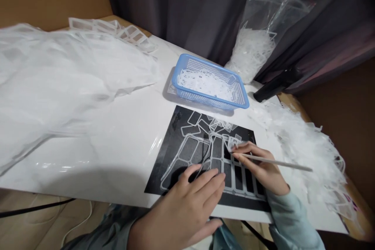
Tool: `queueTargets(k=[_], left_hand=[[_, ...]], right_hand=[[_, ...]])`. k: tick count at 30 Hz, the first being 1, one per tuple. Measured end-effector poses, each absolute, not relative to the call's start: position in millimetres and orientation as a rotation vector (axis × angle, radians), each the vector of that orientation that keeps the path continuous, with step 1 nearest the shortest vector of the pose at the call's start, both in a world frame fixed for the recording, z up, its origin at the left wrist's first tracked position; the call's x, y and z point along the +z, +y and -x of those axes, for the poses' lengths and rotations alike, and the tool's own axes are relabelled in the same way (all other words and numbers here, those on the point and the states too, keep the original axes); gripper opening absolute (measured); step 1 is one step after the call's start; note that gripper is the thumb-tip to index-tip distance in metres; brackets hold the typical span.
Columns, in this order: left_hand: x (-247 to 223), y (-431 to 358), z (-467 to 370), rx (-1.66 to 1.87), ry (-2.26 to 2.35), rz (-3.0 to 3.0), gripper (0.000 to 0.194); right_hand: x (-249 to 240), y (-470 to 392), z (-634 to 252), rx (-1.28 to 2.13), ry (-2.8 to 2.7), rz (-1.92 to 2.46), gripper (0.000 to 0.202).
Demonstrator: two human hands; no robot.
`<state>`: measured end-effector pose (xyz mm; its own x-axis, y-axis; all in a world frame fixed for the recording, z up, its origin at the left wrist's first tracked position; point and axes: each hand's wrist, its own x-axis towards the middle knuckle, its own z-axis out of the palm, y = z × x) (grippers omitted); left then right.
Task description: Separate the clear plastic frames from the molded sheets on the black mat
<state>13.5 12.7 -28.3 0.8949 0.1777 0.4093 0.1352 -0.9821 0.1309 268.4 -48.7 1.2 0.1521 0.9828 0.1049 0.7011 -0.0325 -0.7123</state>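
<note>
A black mat (pixel 158 172) lies on the white table, bearing translucent sheets of joined rectangular frames (pixel 234 177). My left hand (pixel 195 199) rests over the lower part of the sheets, fingers spread, holding nothing. My right hand (pixel 260 164) pinches a thin pale stick (pixel 284 163) near its left end, at the upper right of the sheets. The stick's tip is hard to make out against the clear plastic by the fingertips. Small loose rectangular frames (pixel 191 129) are scattered along the mat's upper part.
Behind the mat stands a blue basket (pixel 209 100) of small white pieces. A clear bag (pixel 253 49) of similar pieces stands beyond it, near a black cylindrical object (pixel 272 86). Translucent sheets (pixel 67 70) pile at left; a plastic heap (pixel 313 156) lies at right.
</note>
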Motion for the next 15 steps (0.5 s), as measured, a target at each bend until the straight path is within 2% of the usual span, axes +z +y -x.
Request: queueTargets(k=[6, 15], left_hand=[[-30, 15, -34, 0.64, 0.307, -2.954, 0.064], [-39, 14, -37, 0.62, 0.375, -2.858, 0.062]], right_hand=[[-2, -47, -265, 0.668, -1.686, 1.727, 0.01], [-3, -49, -268, 0.636, -1.785, 1.713, 0.012]])
